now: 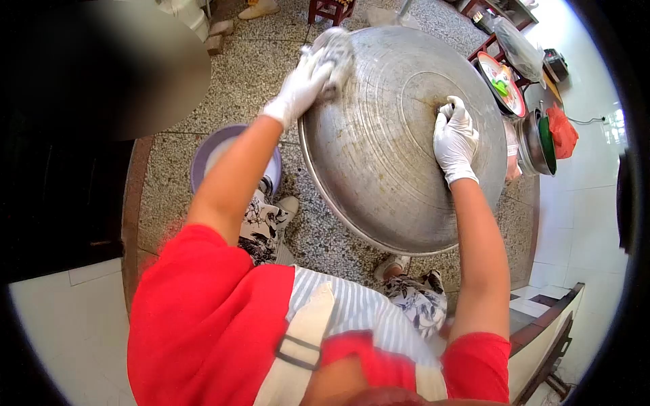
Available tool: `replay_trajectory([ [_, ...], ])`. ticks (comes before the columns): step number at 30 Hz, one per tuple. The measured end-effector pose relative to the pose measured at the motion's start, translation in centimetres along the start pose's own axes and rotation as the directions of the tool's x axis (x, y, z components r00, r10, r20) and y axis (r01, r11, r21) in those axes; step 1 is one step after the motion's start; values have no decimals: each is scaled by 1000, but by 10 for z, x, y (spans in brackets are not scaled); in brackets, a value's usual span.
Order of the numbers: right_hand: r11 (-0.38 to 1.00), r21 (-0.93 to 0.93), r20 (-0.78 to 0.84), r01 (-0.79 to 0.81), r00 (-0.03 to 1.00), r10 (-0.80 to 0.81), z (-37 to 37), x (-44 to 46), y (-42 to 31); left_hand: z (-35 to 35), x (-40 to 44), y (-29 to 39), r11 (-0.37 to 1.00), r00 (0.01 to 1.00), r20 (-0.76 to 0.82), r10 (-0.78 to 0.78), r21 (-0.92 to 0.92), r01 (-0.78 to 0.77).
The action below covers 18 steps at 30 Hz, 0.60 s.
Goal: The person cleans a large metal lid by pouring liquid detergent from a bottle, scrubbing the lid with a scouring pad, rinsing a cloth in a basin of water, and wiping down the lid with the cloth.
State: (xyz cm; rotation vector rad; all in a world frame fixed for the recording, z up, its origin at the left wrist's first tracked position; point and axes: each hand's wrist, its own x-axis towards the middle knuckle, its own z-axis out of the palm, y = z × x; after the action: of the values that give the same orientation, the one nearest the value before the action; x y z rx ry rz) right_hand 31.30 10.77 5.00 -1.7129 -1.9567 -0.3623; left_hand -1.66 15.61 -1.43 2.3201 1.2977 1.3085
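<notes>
A large, domed metal lid (379, 155) with brownish stains and concentric rings fills the middle of the view, tilted towards me. My left hand (301, 88), in a white glove, is closed on a grey-and-white cloth (337, 62) and presses it against the lid's upper left edge. The cloth is slightly blurred. My right hand (455, 142), gloved in white too, has its fingers curled round the knob at the lid's centre; the hand mostly hides the knob. A purple basin (198, 162) with whitish liquid stands on the floor below my left forearm.
Metal bowls (531, 143) and a red plastic bag (562, 132) are at the right by the tiled wall. A patterned tray (509, 84) with a green item lies beyond the lid. Upper left are a dark round shape (135, 68) and bricks (215, 42). My feet are below the lid.
</notes>
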Motion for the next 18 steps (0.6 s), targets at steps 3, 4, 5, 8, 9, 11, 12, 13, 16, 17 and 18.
replay_trajectory([
  [3, 1000, -28, -32, 12, 999, -13, 4, 0, 2, -3, -66, 66, 919, 943, -17, -332, -233, 320],
  [4, 999, -46, -27, 6, 1000, -7, 4, 0, 2, -1, -89, 91, 855, 898, 16, -440, -298, 425],
  [5, 999, -39, -38, -1, 999, -1, 4, 1, 1, 6, -113, 107, 872, 895, 36, -444, -213, 441],
  [8, 998, -60, -23, -11, 1000, 10, 5, 1, 3, 14, -152, 180, 961, 961, -37, -274, -57, 272],
  [9, 998, -56, -34, -11, 999, 9, 5, 1, 2, 12, -158, 198, 973, 972, 39, -230, 2, 230],
  [11, 999, -43, -16, -6, 1000, 5, 4, 1, 3, 16, -167, 206, 992, 987, 146, -68, 114, 52],
  [12, 1000, 4, 12, -25, 1000, 25, 4, 1, 4, 15, -153, 203, 990, 987, 131, -98, 114, 83],
  [13, 1000, 5, 0, -29, 1000, 29, 4, 2, 4, 4, -133, 201, 991, 979, 190, -69, 129, 45],
  [16, 998, 37, 45, -48, 998, 47, 0, 0, 0, -13, -58, 186, 948, 944, 307, -117, 318, 14],
  [17, 998, 33, 45, -58, 997, 57, -1, -2, 0, -10, -37, 172, 931, 946, 306, -108, 365, -12],
  [18, 998, 47, 42, -46, 998, 44, 0, -2, 1, -9, -15, 161, 903, 933, 324, -156, 430, 2],
])
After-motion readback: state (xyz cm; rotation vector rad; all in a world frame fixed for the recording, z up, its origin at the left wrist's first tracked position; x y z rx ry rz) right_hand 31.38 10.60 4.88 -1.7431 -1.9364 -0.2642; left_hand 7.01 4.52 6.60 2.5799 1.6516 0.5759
